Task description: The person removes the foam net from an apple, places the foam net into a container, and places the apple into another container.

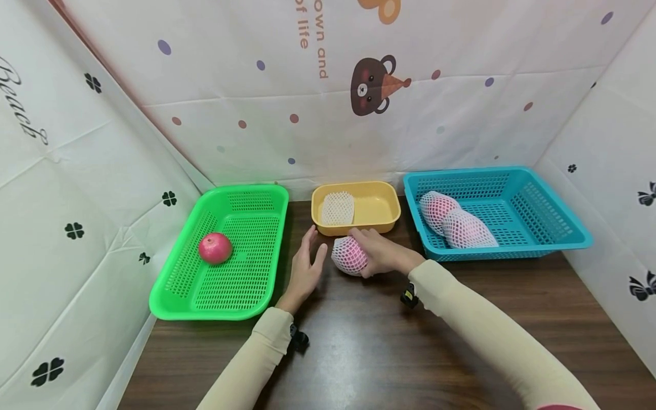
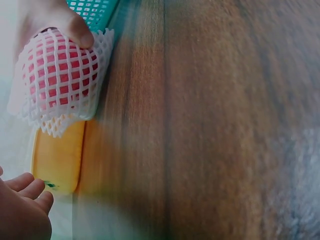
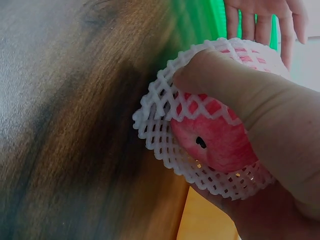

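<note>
A round pinkish-red fruit point(image 1: 349, 257) in a white foam net is gripped by my right hand point(image 1: 378, 253), just in front of the yellow basket. In the right wrist view, the thumb presses over the net point(image 3: 160, 145), whose open end shows the bare fruit point(image 3: 212, 140) with a small dark hole. My left hand point(image 1: 306, 271) is a little left of it, fingers extended and touching nothing. The left wrist view shows part of the left hand point(image 2: 25, 207) apart from the netted fruit point(image 2: 62, 75). A bare pinkish-red fruit point(image 1: 215, 248) lies in the green basket point(image 1: 279, 239).
An empty foam net point(image 1: 338, 208) lies in the left part of the yellow basket point(image 1: 376, 212). Two netted fruits point(image 1: 468, 229) sit at the left of the blue basket point(image 1: 543, 228). Patterned cloth walls point(image 1: 266, 136) stand behind and beside the dark wooden table point(image 1: 369, 341).
</note>
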{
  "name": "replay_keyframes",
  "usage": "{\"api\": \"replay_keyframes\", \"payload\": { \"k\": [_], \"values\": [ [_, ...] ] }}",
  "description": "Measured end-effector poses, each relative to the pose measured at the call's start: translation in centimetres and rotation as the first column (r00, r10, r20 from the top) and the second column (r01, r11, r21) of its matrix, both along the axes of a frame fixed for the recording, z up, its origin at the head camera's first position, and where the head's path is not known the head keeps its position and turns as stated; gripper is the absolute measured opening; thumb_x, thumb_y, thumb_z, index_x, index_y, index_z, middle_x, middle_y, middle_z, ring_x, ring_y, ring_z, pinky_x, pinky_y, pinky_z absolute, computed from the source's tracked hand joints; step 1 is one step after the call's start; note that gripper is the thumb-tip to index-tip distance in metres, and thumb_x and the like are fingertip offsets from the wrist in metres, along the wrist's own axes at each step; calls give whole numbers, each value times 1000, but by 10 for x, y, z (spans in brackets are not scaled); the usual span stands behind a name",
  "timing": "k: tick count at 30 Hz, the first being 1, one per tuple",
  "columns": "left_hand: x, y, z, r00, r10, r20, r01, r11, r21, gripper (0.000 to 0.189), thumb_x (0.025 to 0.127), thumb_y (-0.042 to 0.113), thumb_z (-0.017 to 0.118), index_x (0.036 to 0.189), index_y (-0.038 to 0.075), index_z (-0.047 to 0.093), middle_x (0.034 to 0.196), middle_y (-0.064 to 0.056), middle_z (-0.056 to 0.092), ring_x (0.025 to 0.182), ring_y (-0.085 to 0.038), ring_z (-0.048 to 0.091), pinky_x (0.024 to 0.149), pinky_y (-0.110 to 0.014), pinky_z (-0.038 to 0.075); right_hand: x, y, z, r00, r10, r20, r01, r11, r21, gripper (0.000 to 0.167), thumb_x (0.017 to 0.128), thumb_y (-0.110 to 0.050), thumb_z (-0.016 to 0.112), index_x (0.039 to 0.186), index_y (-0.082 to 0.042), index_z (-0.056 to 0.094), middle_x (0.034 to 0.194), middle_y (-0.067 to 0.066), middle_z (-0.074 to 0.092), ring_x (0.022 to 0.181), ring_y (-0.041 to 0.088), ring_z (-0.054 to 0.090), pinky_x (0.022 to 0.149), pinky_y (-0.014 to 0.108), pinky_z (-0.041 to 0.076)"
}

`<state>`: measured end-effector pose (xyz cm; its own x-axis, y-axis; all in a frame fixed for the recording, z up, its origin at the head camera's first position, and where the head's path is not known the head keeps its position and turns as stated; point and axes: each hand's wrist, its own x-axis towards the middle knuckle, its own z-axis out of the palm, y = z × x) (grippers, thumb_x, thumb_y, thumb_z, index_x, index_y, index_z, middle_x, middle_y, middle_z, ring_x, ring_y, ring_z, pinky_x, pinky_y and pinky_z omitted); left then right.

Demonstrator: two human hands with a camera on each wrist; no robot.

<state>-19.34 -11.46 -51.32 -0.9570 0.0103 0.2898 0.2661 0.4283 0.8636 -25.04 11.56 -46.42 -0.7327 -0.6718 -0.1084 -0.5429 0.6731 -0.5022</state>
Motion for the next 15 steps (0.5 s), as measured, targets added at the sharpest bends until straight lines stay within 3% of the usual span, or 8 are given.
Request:
{"api": "replay_keyframes", "payload": {
  "k": [5,15],
  "values": [
    [-1,-1,0,1000,1,-6,-1,1000,6,60,107,28,55,160,12,32,158,-15,44,145,-26,43,117,-51,36,0,-1,-2,1000,5,-13,-5,1000,3,100,68,-16,93,149,-10,34,136,17,52,122,32,47,103,49,46],
    [1,-2,-1,1000,-1,0,1,1000,0,63,108,38,52,160,10,32,158,-17,43,146,-26,42,117,-51,35,1,-5,-2,1000,-3,-16,3,1000,17,100,69,-15,94,149,-10,34,139,17,52,122,31,45,103,50,46]
  ]
}}
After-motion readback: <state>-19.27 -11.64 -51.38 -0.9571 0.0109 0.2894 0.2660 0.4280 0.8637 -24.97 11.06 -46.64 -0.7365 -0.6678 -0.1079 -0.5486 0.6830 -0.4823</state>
